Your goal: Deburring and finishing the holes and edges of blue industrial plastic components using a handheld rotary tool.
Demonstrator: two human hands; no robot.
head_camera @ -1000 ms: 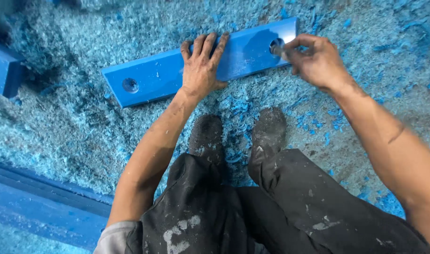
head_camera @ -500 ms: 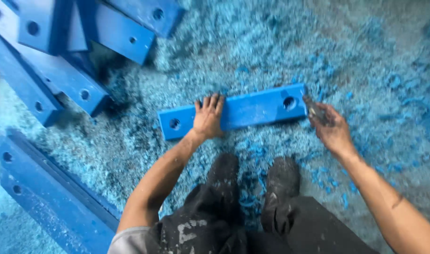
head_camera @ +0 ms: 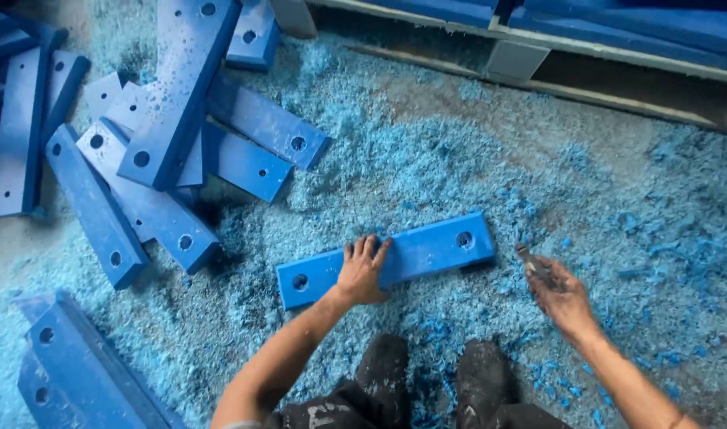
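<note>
Compared with half a second before, the view has pulled back and more is seen: the heap of blue bars at the upper left and the pallet edge at the top now show. The right hand (head_camera: 558, 292) has moved off the end of the long flat blue plastic bar with a round hole near each end (head_camera: 386, 260) and is now beside it, a little apart, over the carpet of light blue plastic shavings (head_camera: 427, 159). The left hand (head_camera: 362, 272) stays in the same place on the bar.

The left arm reaches forward from below; the hand lies palm down on the bar, fingers spread and extended, pressing rather than gripping. The right arm comes in from the lower right; its fingers are curled around a small dark tool (head_camera: 532, 262), whose tip points toward the bar's right end.

The bar lies flat on the shavings, slightly slanted, just ahead of the person's two dark dusty shoes (head_camera: 431, 381). The pile of similar blue bars (head_camera: 153, 159) lies well apart.
</note>
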